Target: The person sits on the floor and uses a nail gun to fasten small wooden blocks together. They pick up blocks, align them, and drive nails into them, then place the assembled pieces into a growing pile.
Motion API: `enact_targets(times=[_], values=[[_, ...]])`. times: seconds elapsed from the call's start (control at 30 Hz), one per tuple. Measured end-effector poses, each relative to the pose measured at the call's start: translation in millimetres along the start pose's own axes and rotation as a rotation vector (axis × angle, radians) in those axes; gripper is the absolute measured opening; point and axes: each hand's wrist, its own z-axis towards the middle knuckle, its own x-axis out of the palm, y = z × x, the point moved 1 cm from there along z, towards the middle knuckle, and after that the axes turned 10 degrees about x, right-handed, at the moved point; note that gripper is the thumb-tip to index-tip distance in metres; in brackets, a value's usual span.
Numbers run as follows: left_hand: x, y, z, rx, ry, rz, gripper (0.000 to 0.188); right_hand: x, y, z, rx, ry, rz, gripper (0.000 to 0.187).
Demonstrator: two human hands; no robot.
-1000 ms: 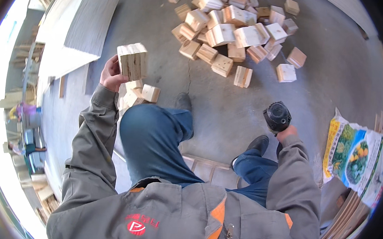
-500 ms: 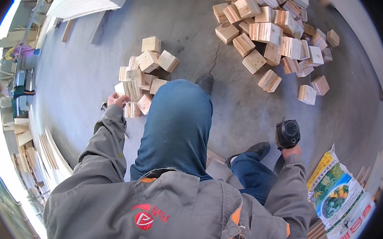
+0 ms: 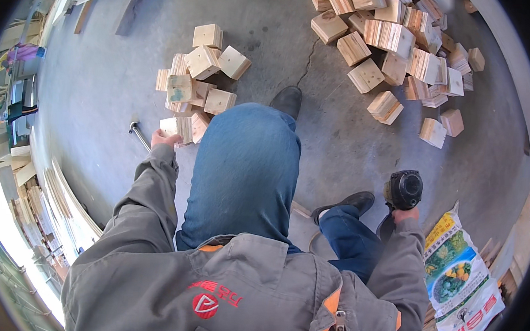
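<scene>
My left hand (image 3: 166, 139) is at the near edge of a small pile of wooden blocks, its fingers closed on a pale layered wooden block (image 3: 184, 129). Several more blocks lie heaped just beyond it, among them one with a greenish stain (image 3: 180, 89). A hammer (image 3: 137, 133) with a metal head lies on the floor left of that hand, its handle partly hidden by my sleeve. Out to the right, my right hand (image 3: 405, 216) grips a black power tool with a round cap, which looks like a nail gun (image 3: 405, 189), held upright beside my leg.
A larger heap of wooden blocks (image 3: 391, 36) covers the far right floor. My bent knee (image 3: 241, 157) rises between my hands. A printed sack (image 3: 457, 277) lies at the right over wooden strips. Boards are stacked at the left, near a distant person (image 3: 24, 53).
The view has shifted a little, so the floor things sit higher in it. More of the hammer shows. My left hand stays at the near blocks, and my right hand still holds the nail gun.
</scene>
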Motion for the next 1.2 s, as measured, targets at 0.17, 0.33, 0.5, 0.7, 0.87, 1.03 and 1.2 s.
enact_targets(times=[0.17,0.33,0.5,0.7,0.87,1.03,1.2], values=[[1,10,37,0.033,-0.001,-0.086,0.099,0,-3,7,0.016,0.054,0.022,0.023],[-7,30,45,-0.010,-0.081,-0.075,0.118,-13,18,-3,0.140,0.182,-0.142,0.038],[3,36,23,-0.035,-0.089,0.026,0.112,-9,3,-2,0.042,0.016,-0.047,0.020],[15,23,30,0.180,0.007,0.090,0.082,-27,37,-26,0.057,0.088,-0.095,0.033],[23,-23,41,0.293,0.064,0.224,0.063,-22,27,-25,-0.003,0.010,-0.032,0.035],[33,-46,54,0.214,0.194,0.428,0.052,-25,19,-28,0.030,0.031,0.033,0.036],[41,-7,94,0.269,0.240,0.534,0.051,-22,24,-22,0.004,0.062,0.053,0.037]])
